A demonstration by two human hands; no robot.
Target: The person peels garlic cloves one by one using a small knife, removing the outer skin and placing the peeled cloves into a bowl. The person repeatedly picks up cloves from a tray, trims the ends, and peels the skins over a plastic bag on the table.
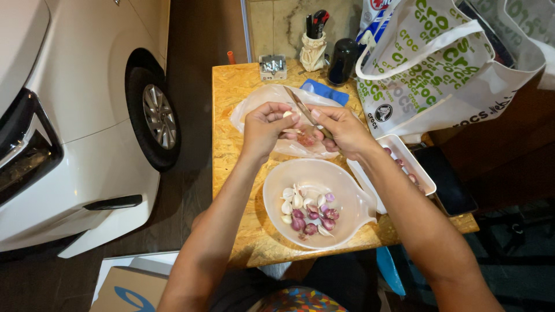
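On the counter [237,190], near its middle, two hands meet over a clear plastic bag [260,104]. The left hand [263,130] pinches one pale garlic clove [287,114] between its fingertips; the right hand [344,130] is closed around one small knife [304,110], blade angled toward the clove. Just nearer sits one white bowl [277,179] with roughly six garlic cloves and about eight small red shallots. One white tray [399,144] stands right of it.

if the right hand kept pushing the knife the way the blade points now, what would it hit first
Most likely the garlic clove pinched in the left hand: the knife in the right hand points up-left, its tip beside the clove. Past that lies the clear plastic bag. Depth is hard to judge.
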